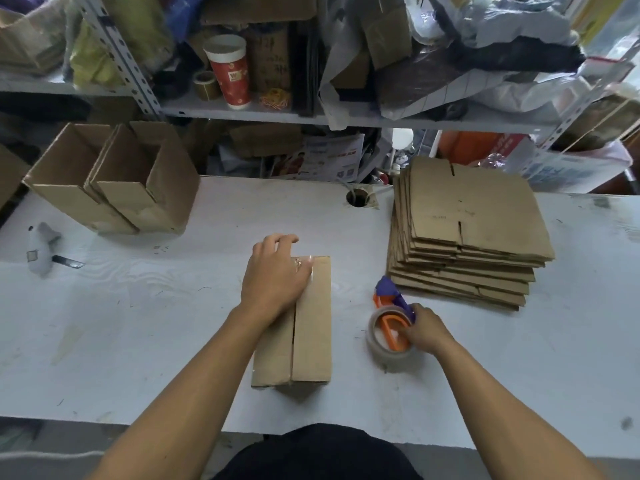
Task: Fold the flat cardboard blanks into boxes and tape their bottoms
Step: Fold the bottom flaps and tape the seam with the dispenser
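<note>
Pressing flat on the folded box (304,327) mid-table: left hand (277,277), fingers straight over the flap seam. Right hand (427,330) grips the tape dispenser (391,332) beside it. Blank stack (467,230) sits right, no legible print. Red cup (230,72) lettering is unreadable.

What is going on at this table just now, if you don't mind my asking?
A person is making up cardboard boxes. Their left hand presses flat on the far end of a folded box lying bottom up, its flaps closed along the middle seam. Their right hand grips the orange tape dispenser resting on the white table. A stack of flat blanks waits at the right; two open boxes stand at the far left.
</note>
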